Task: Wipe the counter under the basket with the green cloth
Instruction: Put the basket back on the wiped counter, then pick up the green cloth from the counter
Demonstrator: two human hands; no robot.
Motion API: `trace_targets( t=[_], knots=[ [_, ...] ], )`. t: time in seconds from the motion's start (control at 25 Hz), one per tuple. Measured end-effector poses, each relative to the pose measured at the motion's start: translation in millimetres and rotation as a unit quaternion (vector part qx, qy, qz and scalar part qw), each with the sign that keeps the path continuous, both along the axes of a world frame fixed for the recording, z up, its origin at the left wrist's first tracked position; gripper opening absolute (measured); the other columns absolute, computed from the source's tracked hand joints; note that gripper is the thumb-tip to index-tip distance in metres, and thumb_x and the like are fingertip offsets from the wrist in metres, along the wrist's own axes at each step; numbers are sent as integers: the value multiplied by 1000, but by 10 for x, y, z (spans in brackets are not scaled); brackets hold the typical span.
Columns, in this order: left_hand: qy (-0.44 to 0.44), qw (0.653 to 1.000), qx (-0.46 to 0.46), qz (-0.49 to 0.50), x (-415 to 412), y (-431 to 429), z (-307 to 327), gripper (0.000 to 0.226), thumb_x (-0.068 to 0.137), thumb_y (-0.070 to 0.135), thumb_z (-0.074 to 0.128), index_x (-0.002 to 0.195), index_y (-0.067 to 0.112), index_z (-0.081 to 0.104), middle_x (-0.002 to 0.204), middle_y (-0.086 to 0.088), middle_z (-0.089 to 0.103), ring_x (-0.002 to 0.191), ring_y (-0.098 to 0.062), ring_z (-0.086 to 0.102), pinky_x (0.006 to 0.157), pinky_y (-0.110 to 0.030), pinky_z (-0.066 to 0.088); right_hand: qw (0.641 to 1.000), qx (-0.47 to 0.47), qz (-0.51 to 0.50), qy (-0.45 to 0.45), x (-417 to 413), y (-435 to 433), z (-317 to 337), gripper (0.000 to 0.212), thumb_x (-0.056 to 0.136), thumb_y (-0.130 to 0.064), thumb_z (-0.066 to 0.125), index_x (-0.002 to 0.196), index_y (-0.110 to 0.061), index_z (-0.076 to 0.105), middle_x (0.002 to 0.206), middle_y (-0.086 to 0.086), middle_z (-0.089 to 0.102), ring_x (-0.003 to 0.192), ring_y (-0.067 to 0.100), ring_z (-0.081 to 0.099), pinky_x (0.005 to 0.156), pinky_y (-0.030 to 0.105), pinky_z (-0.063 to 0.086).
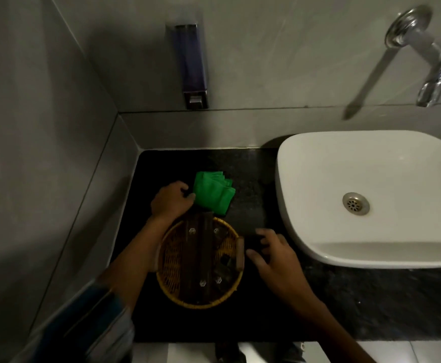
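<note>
Green cloth (212, 192) folded on black counter (261, 176), behind basket (199, 263), long axis running near-far. Basket round, woven; contents dark, unclear. Left hand (170, 199) curled closed on cloth's left edge. Right hand (271, 254) fingers spread, beside basket's right rim. White sink (371, 195) at right.

Two bare hands are in view, the left hand (170, 199) and the right hand (273, 254). On the one black stone counter (371, 305) sit one round woven wicker basket (173, 265), one folded green cloth (212, 192) and one white ceramic basin (319, 179). The wall carries one chrome tap (429, 69) and one dark soap dispenser (191, 66).
</note>
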State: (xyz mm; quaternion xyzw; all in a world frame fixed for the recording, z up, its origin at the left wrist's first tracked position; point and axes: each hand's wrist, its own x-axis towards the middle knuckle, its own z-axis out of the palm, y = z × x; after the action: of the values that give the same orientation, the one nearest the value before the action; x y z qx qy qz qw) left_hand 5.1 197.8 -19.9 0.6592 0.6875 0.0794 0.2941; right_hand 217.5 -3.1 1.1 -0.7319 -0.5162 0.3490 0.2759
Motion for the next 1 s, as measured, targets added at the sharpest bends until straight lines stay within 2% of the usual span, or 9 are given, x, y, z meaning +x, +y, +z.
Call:
trace_targets(
  t=[0.12, 0.24, 0.36, 0.48, 0.56, 0.68, 0.8, 0.92, 1.0],
  knots=[
    [-66, 991, -78, 88, 493, 360, -136, 72, 74, 35, 78, 131, 3, 47, 131, -21, 57, 119, -36, 56, 96, -41, 49, 998, 55, -22, -8, 200, -125, 168, 41, 86, -23, 69, 123, -30, 53, 107, -10, 53, 90, -4, 56, 85, 28, 52],
    [-96, 985, -80, 123, 618, 421, -136, 51, 69, 27, 82, 107, -1, 64, 112, -22, 67, 104, -37, 64, 82, -38, 53, 995, 86, -42, 10, 462, -216, 351, 34, 88, -23, 67, 117, -34, 53, 105, -12, 56, 92, -1, 60, 74, 19, 55],
    [-138, 986, -20, 88, 785, 261, 224, 26, 69, 34, 77, 62, 12, 65, 67, -4, 68, 74, -31, 69, 58, -32, 53, 990, 121, -60, 34, 709, -146, 512, 24, 89, -18, 65, 109, -31, 59, 100, -9, 60, 88, 4, 63, 69, 16, 53],
    [-160, 981, 82, 73, 1182, -108, 785, 21, 69, 42, 75, 68, 22, 69, 69, 8, 66, 66, -16, 66, 58, -26, 53, 976, 188, -90, 61, 1089, -49, 729, 15, 92, -16, 62, 99, -29, 64, 88, -7, 66, 80, 5, 65, 62, 9, 49],
    [-227, 961, 137, 77, 1596, -448, 1178, 19, 69, 42, 72, 75, 24, 74, 68, 8, 70, 64, -12, 67, 57, -25, 54, 969, 198, -110, 99, 1499, -16, 895, 5, 92, -28, 63, 97, -30, 64, 83, -8, 69, 78, 6, 67, 68, 20, 58],
    [-376, 918, 105, 67, 2492, -1038, 1471, 17, 65, 36, 68, 68, 20, 73, 63, 5, 73, 62, -12, 70, 52, -27, 54, 956, 34, -91, 277, 2282, -45, 973, 62, 76, -60, 63, 125, -26, 50, 108, 3, 68, 95, 20, 69, 83, 42, 60],
    [-438, 897, 21, 52, 3503, -1567, 1309, 17, 66, 29, 67, 72, 14, 71, 70, -6, 75, 71, -26, 72, 62, -36, 56, 850, 46, -152, 503, 3132, -322, 926, 67, 69, -41, 77, 127, -20, 52, 113, 12, 72, 96, 27, 73, 73, 38, 61],
    [-366, 930, 35, -6, 4502, -2053, 982, 25, 73, 26, 74, 97, 18, 69, 72, -1, 70, 70, -27, 68, 66, -31, 55, 881, 131, -248, 381, 4044, -815, 725, 49, 78, -5, 76, 119, -18, 53, 86, 11, 78, 75, 19, 76, 59, 26, 58],
    [-327, 941, 68, -56, 5102, -2369, 807, 55, 75, 24, 76, 123, 20, 51, 71, 4, 65, 70, -23, 67, 68, -28, 54, 930, 123, -276, 208, 4593, -1136, 582, 43, 83, 0, 70, 114, -20, 49, 80, 11, 70, 69, 23, 69, 63, 35, 54]
  ],
)
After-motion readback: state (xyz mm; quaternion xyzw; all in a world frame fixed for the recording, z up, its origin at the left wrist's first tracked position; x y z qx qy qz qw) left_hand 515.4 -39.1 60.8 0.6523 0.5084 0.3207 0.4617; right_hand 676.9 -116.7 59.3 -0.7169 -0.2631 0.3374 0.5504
